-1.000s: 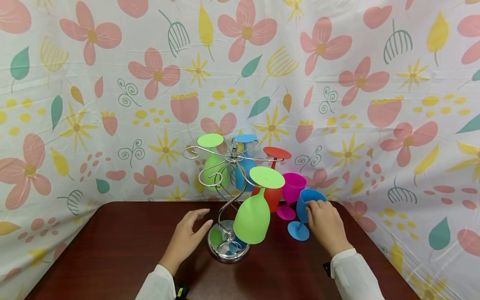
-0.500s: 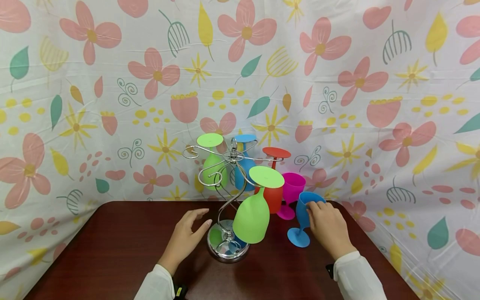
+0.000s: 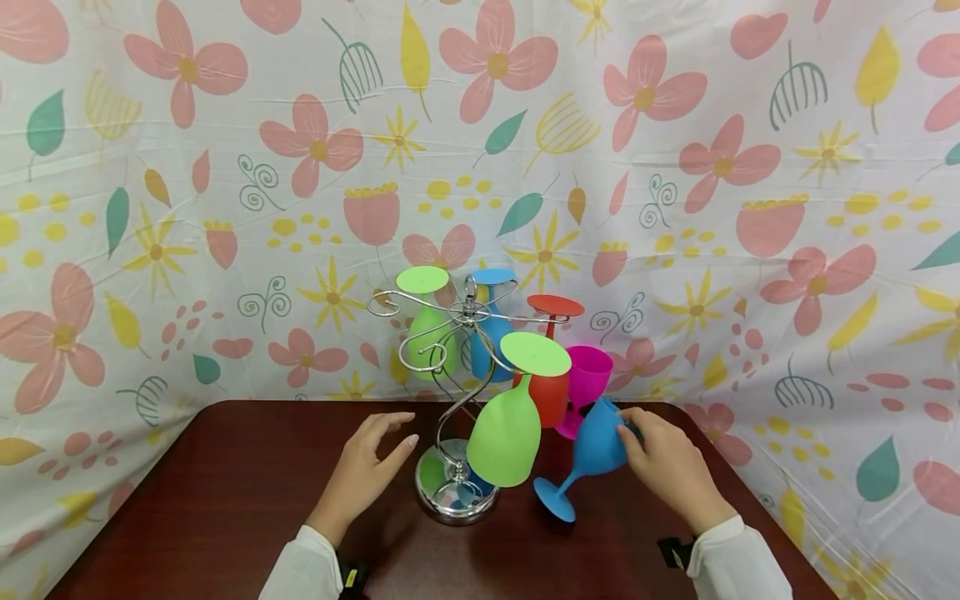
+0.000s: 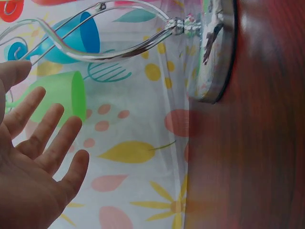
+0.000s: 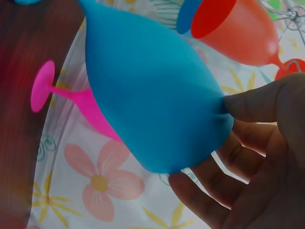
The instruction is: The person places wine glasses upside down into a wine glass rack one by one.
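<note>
A blue plastic goblet (image 3: pixel 598 442) hangs tilted from my right hand (image 3: pixel 670 471), its foot pointing down and to the left. Thumb and fingers pinch the bowl near its rim, as the right wrist view shows on the goblet (image 5: pixel 152 95). My left hand (image 3: pixel 363 467) is held beside the chrome goblet rack (image 3: pixel 459 507), fingers spread and apart from it. On the rack, upside down, hang a front green goblet (image 3: pixel 504 437), a rear green goblet (image 3: pixel 426 333), another blue goblet (image 3: pixel 487 354) and a red goblet (image 3: pixel 551 400).
A magenta goblet (image 3: pixel 589 373) stands upright on the dark wooden table (image 3: pixel 225 500), behind the held goblet. The rack's curled wire arms (image 3: pixel 423 357) reach out to the left and front. A flower-patterned cloth (image 3: pixel 300 208) hangs behind the table.
My right hand has tipped the blue goblet from near upright; its foot has swung left and towards me. The left hand has drawn back slightly to the left.
</note>
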`<state>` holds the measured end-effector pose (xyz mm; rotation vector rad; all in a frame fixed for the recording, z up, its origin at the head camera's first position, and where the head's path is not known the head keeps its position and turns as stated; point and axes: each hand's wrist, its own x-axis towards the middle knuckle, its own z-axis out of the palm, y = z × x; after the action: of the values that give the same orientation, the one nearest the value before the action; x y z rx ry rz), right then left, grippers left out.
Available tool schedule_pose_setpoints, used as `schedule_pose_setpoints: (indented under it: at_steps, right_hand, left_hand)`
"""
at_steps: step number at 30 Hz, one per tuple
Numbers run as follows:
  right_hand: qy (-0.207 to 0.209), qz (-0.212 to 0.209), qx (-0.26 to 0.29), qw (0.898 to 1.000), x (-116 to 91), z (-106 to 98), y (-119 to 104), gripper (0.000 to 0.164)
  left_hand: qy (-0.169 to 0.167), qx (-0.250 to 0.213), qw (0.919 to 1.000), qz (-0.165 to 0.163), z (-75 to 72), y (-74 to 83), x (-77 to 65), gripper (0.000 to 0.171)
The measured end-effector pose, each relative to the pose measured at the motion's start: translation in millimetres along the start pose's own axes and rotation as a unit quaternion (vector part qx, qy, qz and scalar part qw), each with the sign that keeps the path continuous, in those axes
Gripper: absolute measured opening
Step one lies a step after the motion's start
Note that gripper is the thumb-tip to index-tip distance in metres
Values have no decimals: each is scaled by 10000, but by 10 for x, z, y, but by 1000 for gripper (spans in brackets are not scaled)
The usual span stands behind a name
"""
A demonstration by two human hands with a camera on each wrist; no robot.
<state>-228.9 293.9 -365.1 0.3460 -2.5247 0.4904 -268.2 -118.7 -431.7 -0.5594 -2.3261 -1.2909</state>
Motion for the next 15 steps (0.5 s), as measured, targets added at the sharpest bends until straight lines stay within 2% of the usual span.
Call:
schedule_pose_setpoints:
  at_steps: [5, 8, 12, 15]
  right_hand:
    - [-356, 164, 649, 9971, -16, -28, -11, 21]
    - [-658, 409, 1058, 9914, -31, -12, 11, 24]
    - [-1176, 868, 1638, 9756, -63, 46, 51, 30]
    - [-1516, 1194, 2165, 9570, -83, 109, 61, 34]
  left_hand:
    - [-65, -3, 9999, 116, -70, 4, 4, 33]
    - [-131, -44, 9998, 163, -102, 9, 7, 32]
    - [-169, -97, 9996, 220, -124, 30, 8, 32]
    - [-131, -80, 9994, 303, -130, 44, 5, 32]
